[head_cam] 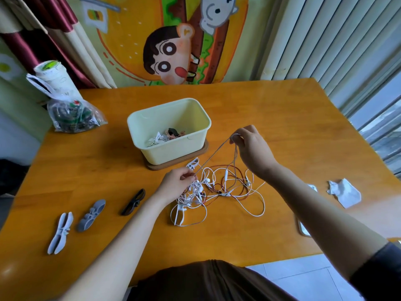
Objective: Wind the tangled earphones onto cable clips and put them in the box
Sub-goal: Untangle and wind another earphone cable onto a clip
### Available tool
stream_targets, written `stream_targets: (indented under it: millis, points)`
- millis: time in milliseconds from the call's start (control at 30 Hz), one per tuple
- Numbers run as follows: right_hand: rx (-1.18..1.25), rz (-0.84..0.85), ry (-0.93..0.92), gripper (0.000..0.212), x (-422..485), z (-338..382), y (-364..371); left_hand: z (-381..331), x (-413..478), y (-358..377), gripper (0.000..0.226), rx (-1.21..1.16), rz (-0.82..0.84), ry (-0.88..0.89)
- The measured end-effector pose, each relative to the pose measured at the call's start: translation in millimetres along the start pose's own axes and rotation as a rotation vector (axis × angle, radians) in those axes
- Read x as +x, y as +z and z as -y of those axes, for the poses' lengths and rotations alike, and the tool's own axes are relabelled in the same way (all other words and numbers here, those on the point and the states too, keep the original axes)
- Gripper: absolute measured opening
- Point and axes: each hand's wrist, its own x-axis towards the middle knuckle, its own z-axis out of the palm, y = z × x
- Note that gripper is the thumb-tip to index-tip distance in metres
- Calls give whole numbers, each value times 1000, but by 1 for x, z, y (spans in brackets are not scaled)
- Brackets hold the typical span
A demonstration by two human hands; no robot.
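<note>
A tangle of white and red earphone cables (225, 187) lies on the wooden table (282, 118) in front of me. My right hand (251, 148) is raised above it and pinches one cable pulled taut. My left hand (178, 183) grips the same cable low at the tangle's left edge. Three cable clips lie at the left: white (60, 232), grey (91, 215) and black (133, 202). Two more white clips sit in the tangle, one near the box (193, 164) and one at the front (180, 216). The cream box (195, 118) behind holds wound earphones (167, 135).
A clear plastic bag (73, 116) with dark items and a white roll (56, 77) stand at the table's far left. Crumpled white paper (345, 192) lies at the right. A phone (303, 229) shows partly under my right forearm. The box rests on a brown lid (195, 157).
</note>
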Motion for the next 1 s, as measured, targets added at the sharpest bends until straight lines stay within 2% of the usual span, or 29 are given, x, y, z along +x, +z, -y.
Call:
stream_targets:
  millis: [100,200,267,367,467,567,633,867,1000]
  points:
    - [-213,116,138,26,0,-15,-4,0,-1,-2,13,-42,-129,33]
    - [-454,293,293,47,-6,-23,-4,-3,-2,-2,12,-43,-171,59]
    - [-513,348,264,58,-11,-18,2,-6,-1,-2,12,-32,-178,62]
    - [-376,331,86,63,-19,-6,18,-13,1,3,10,4,-162,83]
    - [-184,332,-119,51,-24,8,38,-21,2,8,6,-12,-144,92]
    - [42,340,-83,28,-26,17,50,-26,1,9,9,2,-142,111]
    - [32,310,-40,21,-24,17,51,-26,0,9,10,-6,-153,108]
    - [18,241,-36,16,-21,13,45,-16,-2,10,13,22,-242,66]
    - [46,198,-27,16,-21,14,44,-20,-4,11,8,16,-151,60]
